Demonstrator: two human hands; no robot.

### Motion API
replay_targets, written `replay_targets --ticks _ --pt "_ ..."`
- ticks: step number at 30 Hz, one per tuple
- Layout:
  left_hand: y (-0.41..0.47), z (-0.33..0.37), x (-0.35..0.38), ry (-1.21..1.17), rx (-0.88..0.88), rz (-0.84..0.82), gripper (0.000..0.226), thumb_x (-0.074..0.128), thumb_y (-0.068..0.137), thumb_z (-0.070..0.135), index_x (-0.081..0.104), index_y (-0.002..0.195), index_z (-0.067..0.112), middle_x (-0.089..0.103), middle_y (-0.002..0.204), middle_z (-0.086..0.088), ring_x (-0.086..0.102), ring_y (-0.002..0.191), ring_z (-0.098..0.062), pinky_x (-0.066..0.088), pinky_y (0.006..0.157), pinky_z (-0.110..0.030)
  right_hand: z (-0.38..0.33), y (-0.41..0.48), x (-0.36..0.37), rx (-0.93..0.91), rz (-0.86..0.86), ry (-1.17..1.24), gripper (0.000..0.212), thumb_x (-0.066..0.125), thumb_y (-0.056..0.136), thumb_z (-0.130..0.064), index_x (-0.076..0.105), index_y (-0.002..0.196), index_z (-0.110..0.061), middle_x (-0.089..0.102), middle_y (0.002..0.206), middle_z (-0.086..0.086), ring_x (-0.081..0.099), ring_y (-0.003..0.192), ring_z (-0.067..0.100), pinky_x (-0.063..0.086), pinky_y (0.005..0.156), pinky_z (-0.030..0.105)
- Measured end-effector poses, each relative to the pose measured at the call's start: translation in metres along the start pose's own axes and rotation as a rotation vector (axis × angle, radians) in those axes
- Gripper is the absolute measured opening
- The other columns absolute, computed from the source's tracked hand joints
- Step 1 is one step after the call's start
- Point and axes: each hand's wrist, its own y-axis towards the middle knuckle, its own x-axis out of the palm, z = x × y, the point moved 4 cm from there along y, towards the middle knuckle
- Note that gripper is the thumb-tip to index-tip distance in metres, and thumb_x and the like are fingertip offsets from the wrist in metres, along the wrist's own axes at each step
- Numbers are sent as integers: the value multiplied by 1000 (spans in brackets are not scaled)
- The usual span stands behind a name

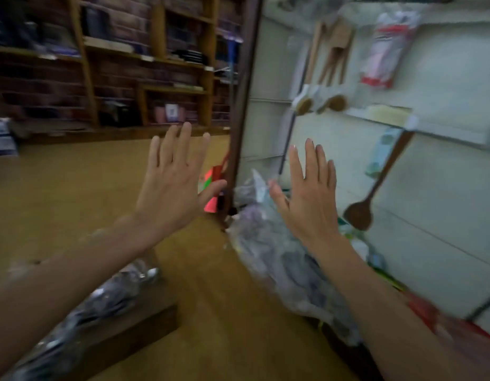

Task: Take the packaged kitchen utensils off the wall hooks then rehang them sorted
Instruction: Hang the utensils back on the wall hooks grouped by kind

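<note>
At centre frame, the left hand [172,185] and right hand [309,193] are raised, fingers spread wide, holding nothing. Utensils hang on the white wall panel [444,188] at 1 to 3 o'clock: wooden tongs [335,53], red-and-white packet [386,48], wooden spoon [358,215]. A heap of wrapped packs [279,257] lies on the floor at 5 o'clock. Judgement: reach not begun. Take one pack by its top and lift it clear of its hook. Hooks too blurred to resolve.
</note>
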Motion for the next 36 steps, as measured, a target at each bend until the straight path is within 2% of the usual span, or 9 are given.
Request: replay_targets --ticks 6,10,15,19,23,30,36 --pt "-64 -130 33 75 -156 -97 83 22 93 70 20 155 15 18 160 -21 16 148 -39 17 119 -57 -159 11 91 -139 -84 157 76 28 100 -63 26 157 -13 16 164 17 12 152 32 11 123 51" --pt "-93 -189 47 108 -231 -132 83 23 94 70 22 154 13 19 159 -22 17 147 -40 17 118 -58 -230 11 137 -195 -145 206 77 26 100 -65 20 158 -14 13 165 17 9 153 32 14 122 54" --pt "-138 -257 68 125 -330 -181 83 24 94 70 20 155 13 18 159 -22 15 148 -39 16 118 -58 -318 2 182 -300 -197 295 76 31 100 -62 23 157 -12 14 164 18 11 152 34 9 122 50" --pt "-173 -296 84 131 -407 -222 84 23 95 71 22 155 13 19 159 -21 16 148 -38 16 119 -57 -378 -11 215 -366 -280 363 77 25 100 -63 16 159 -14 7 166 17 6 153 32 7 123 51" --pt "-207 -330 105 138 -479 -263 81 23 96 69 21 154 12 22 158 -21 19 147 -38 18 119 -56 -422 -27 242 -416 -345 416 79 20 100 -66 15 159 -14 6 166 16 5 153 31 8 123 52" --pt "-265 -367 154 117 -566 -356 71 35 99 56 27 152 10 31 155 -21 27 143 -38 24 117 -56 -466 -66 284 -455 -441 474 75 30 102 -61 17 158 -13 8 166 17 6 153 31 10 123 51" --pt "-297 -383 203 56 -623 -499 67 50 95 47 33 148 9 52 136 -13 48 125 -31 42 101 -43 -488 -106 313 -471 -581 489 76 26 102 -62 13 159 -14 8 166 16 4 153 31 9 124 48"
